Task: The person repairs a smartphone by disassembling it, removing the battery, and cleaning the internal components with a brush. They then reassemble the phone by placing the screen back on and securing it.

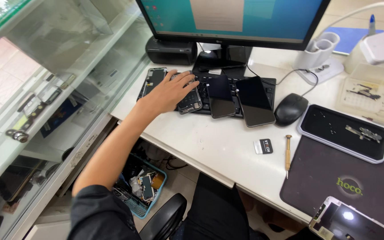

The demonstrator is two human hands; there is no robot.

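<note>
My left hand reaches across the white desk and lies flat, fingers spread, on an opened phone body that rests on the left end of a black keyboard. The hand covers the phone's upper part and does not lift it. Another opened phone body lies just left of the hand. Two phones with dark screens lie side by side on the keyboard to the right. My right hand is out of view.
A monitor stands behind the keyboard and a black mouse to its right. Further right are a small screwdriver, a black parts tray, a dark work mat and a phone screen. A glass cabinet stands left; a blue basket sits below.
</note>
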